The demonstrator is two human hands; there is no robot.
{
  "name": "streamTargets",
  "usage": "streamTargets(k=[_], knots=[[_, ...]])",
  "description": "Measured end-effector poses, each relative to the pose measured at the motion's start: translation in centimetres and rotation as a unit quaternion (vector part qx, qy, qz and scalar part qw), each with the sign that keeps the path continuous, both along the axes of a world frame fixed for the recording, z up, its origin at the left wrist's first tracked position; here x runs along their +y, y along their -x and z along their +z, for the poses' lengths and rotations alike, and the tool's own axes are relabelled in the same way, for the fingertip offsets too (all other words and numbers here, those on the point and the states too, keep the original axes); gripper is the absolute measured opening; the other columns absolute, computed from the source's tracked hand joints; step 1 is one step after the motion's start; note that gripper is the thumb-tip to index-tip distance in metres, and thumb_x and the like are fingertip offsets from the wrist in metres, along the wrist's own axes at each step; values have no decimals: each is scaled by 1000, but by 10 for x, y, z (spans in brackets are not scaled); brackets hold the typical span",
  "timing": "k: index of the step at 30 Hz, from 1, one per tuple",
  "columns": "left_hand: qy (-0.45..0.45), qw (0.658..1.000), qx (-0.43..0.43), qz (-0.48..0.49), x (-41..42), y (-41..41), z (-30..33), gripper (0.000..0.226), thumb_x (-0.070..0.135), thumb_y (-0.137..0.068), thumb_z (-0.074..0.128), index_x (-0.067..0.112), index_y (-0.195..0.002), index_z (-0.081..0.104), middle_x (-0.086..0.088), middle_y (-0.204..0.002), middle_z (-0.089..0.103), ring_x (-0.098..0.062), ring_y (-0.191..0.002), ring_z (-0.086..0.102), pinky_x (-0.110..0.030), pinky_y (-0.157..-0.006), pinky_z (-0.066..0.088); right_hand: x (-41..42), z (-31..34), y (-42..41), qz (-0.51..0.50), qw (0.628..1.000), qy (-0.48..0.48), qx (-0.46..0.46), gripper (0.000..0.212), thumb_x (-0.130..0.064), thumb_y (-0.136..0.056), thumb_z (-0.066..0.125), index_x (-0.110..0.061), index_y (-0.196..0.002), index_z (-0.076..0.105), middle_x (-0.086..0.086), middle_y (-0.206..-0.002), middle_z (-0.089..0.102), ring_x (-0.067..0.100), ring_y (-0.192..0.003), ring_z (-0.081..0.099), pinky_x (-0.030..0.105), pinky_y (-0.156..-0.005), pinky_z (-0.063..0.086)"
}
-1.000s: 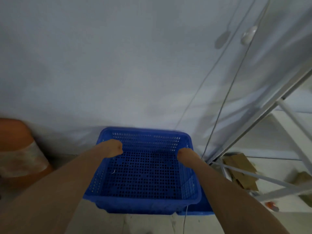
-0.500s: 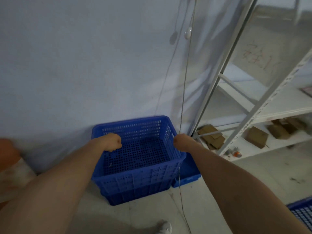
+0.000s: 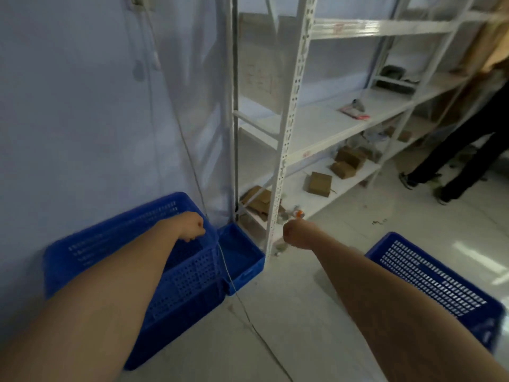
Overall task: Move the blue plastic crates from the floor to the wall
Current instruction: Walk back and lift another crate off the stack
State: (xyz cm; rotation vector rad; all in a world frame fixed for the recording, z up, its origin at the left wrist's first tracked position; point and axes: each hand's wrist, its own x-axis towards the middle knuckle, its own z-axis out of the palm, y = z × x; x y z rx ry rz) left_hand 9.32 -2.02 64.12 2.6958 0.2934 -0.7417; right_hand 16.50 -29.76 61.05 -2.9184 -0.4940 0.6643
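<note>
The wall [image 3: 82, 106] fills the left side, and a white rack [image 3: 292, 128] stands against it on the right, with small cardboard boxes [image 3: 319, 183] on its low shelves. The floor [image 3: 303, 312] is pale. A large blue crate [image 3: 176, 285] sits on the floor, its back touching the wall. A small blue bin [image 3: 242, 257] stands just beside it, at the rack's foot. A second crate [image 3: 440, 285] lies on the floor at the right, well apart from the wall. Someone's dark legs [image 3: 468, 150] are at the far right. A thin cord [image 3: 192, 166] hangs down the wall to the floor. The left hand [image 3: 192, 226] is over the first crate's rim, its grip curled shut; I cannot tell if it touches the rim. The right hand [image 3: 296, 234] is a closed fist in the air, holding nothing.
</note>
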Motion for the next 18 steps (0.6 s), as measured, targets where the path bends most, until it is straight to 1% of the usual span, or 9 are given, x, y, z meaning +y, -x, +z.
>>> streamTargets(k=[2, 4, 5, 7, 9, 12, 14, 16, 18], knots=[[-5, 999, -9, -50, -62, -18, -1, 20, 22, -98, 44, 8, -86, 52, -10, -86, 54, -20, -75, 50, -32, -72, 44, -67, 0, 1, -56, 998, 3, 10, 20, -14, -92, 46, -4, -94, 64, 9, -95, 62, 20, -79, 57, 27, -72, 42], [2, 995, -15, -95, -127, -32, -6, 20, 22, -98, 44, 9, -85, 51, -9, -84, 52, -18, -70, 47, -29, -67, 38, -134, 0, 4, -112, 994, 3, 18, 20, -12, -93, 44, -5, -83, 59, 7, -88, 57, 19, -76, 52, 30, -74, 41], [6, 993, -16, -116, -159, -37, -11, 20, 22, -97, 45, 9, -85, 52, -9, -86, 53, -19, -73, 48, -30, -69, 39, -164, 1, 6, -132, 991, 5, 20, 20, -12, -93, 44, -4, -88, 61, 9, -96, 60, 22, -82, 55, 31, -76, 43], [8, 988, -11, -153, -219, -46, -22, 19, 22, -97, 45, 10, -86, 55, -9, -92, 56, -21, -80, 52, -31, -73, 42, -221, -2, 12, -173, 985, -3, 18, 27, -12, -93, 46, -2, -109, 65, 16, -115, 64, 30, -100, 61, 35, -83, 47], [0, 982, 2, -187, -269, -57, -31, 21, 22, -96, 46, 7, -91, 60, -13, -100, 61, -24, -85, 56, -33, -77, 46, -270, -7, 21, -215, 976, -20, 11, 31, -14, -92, 49, -4, -117, 65, 18, -120, 65, 32, -108, 61, 37, -90, 48], [-18, 975, 8, -223, -332, -81, -35, 30, 25, -96, 46, 5, -110, 63, -16, -113, 63, -30, -101, 62, -34, -84, 50, -335, -15, 30, -259, 965, -30, 19, 32, -14, -92, 48, -5, -119, 64, 17, -120, 64, 26, -97, 58, 36, -92, 47], [-28, 967, 3, -254, -369, -100, -35, 32, 24, -96, 45, 5, -114, 63, -16, -115, 63, -30, -105, 61, -33, -84, 49, -373, -20, 32, -288, 957, -38, 23, 32, -14, -93, 47, -5, -119, 64, 15, -111, 63, 21, -91, 52, 35, -91, 47], [-26, 959, -3, -283, -406, -121, -38, 31, 22, -96, 45, 4, -114, 64, -16, -114, 64, -30, -103, 62, -38, -89, 51, -409, -27, 31, -315, 948, -39, 32, 30, -13, -95, 45, -3, -115, 64, 10, -98, 57, 21, -87, 51, 32, -82, 46], [-23, 952, -1, -305, -441, -143, -46, 30, 23, -97, 46, 5, -111, 64, -16, -110, 65, -28, -94, 64, -37, -89, 51, -439, -34, 29, -344, 937, -36, 42, 26, -12, -96, 43, -1, -107, 65, 9, -93, 56, 23, -84, 52, 30, -77, 44]])
